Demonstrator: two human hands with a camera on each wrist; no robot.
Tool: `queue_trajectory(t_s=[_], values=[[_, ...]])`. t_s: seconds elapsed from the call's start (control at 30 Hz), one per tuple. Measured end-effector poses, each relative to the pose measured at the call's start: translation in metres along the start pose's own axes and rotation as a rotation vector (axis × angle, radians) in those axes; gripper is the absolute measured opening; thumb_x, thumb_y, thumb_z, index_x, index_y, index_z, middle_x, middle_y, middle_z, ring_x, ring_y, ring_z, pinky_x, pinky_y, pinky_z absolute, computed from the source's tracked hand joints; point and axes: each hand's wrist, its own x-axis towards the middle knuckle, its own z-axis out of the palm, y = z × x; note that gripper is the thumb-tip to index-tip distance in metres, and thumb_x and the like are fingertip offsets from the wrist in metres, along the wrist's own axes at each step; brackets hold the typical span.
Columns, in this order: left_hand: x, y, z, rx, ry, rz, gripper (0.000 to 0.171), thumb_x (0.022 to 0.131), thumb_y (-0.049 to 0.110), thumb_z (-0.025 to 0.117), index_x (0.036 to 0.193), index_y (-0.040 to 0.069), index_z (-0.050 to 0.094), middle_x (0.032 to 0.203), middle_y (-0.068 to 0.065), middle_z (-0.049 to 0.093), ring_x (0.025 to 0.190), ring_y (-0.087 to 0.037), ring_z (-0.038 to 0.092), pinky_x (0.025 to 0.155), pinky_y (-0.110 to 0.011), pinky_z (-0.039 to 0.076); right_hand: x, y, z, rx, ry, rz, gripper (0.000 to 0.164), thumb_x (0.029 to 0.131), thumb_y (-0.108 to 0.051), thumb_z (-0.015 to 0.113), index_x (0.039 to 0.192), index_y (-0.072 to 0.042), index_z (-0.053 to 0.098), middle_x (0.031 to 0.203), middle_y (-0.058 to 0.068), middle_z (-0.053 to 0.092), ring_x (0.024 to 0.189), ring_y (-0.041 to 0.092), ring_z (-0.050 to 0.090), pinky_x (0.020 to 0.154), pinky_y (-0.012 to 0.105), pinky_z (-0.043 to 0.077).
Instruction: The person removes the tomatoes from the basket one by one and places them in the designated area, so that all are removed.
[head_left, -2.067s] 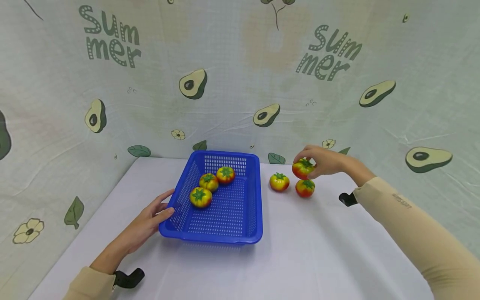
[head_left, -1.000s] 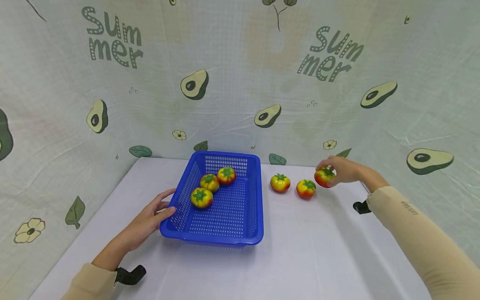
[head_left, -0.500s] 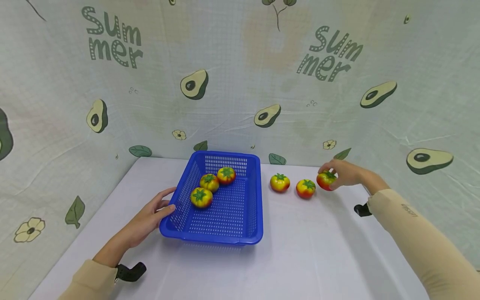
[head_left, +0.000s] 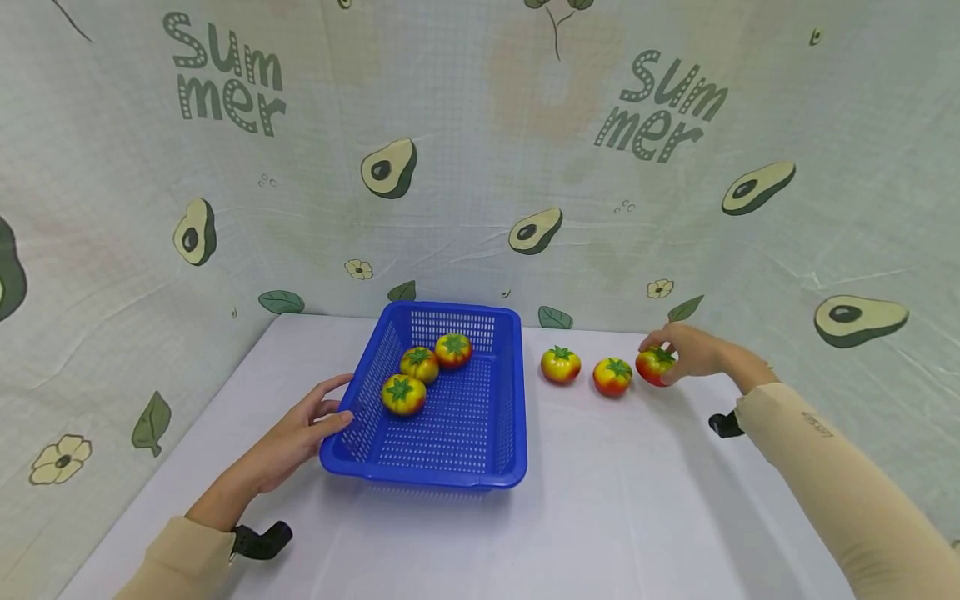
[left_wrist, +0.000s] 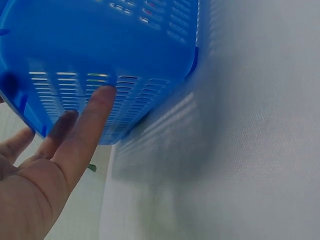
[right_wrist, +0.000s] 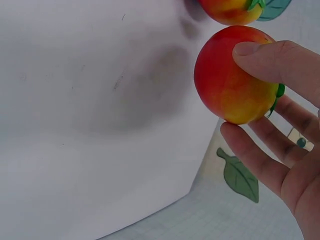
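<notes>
In the head view my right hand (head_left: 693, 350) holds a red-and-yellow tomato (head_left: 654, 368) with a green leafy top, at or just above the table. Thumb and fingertips pinch its sides in the right wrist view, where the tomato (right_wrist: 235, 75) shows mostly red. Just left of it are a second tomato (head_left: 612, 379) and a third tomato (head_left: 559, 367). My left hand (head_left: 288, 446) touches the left side of a blue perforated basket (head_left: 423, 480). Its fingers lie fairly straight against the basket's outer wall (left_wrist: 95, 50) in the left wrist view.
Inside the basket, toward its left and back, sit a front tomato (head_left: 402, 396), a middle tomato (head_left: 419, 364) and a back tomato (head_left: 453, 351). A white cloth covers the table (head_left: 600, 500). Behind it hangs a printed curtain (head_left: 450, 217) with avocados.
My right hand has carried its tomato rightward, from above the other loose tomatoes to beside them, then lowered it slightly. My left hand and the basket have stayed in place.
</notes>
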Motion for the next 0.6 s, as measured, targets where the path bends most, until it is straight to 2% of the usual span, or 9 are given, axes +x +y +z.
queue_trajectory(t_s=[0.2, 0.6], values=[[0.001, 0.000, -0.001, -0.013, -0.013, 0.008, 0.080, 0.108, 0.033, 0.062, 0.171, 0.025, 0.014, 0.159, -0.029, 0.040, 0.133, -0.041, 0.058, 0.105, -0.055, 0.056, -0.002, 0.002, 0.005, 0.006, -0.002, 0.007, 0.050, 0.085, -0.010, 0.088, 0.133, -0.012, 0.071, 0.134, 0.014, 0.065, 0.119, 0.039, 0.060, 0.099, 0.061, 0.056], [0.002, -0.003, -0.005, -0.015, -0.042, -0.002, 0.078, 0.108, 0.034, 0.061, 0.171, 0.027, 0.014, 0.157, -0.028, 0.042, 0.130, -0.038, 0.060, 0.107, -0.055, 0.055, -0.004, 0.012, 0.016, -0.004, -0.016, 0.035, 0.052, 0.086, -0.013, 0.087, 0.134, -0.013, 0.070, 0.134, 0.016, 0.063, 0.119, 0.039, 0.058, 0.100, 0.064, 0.054]])
